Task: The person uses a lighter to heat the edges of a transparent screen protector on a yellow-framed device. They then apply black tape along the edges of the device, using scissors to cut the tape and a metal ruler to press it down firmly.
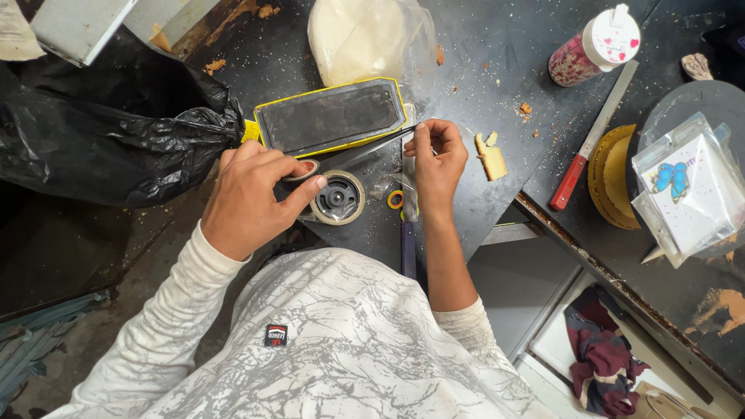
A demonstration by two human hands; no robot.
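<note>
On the far left I see a black plastic bag (pixel 101 132) lying on the dark table (pixel 481 70). My left hand (pixel 252 198) presses a roll of clear tape (pixel 338 197) down on the table; the thumb lies along the roll's rim and the fingers (pixel 299 167) are curled close together just above it. From the roll a strip of tape (pixel 365 151) runs to my right hand (pixel 436 159), whose fingers are pinched together on its end. The strip passes below a flat black slab with a yellow border (pixel 332 116). Further right lie a red-handled knife (pixel 594 140) and a pink bottle (pixel 594 46).
</note>
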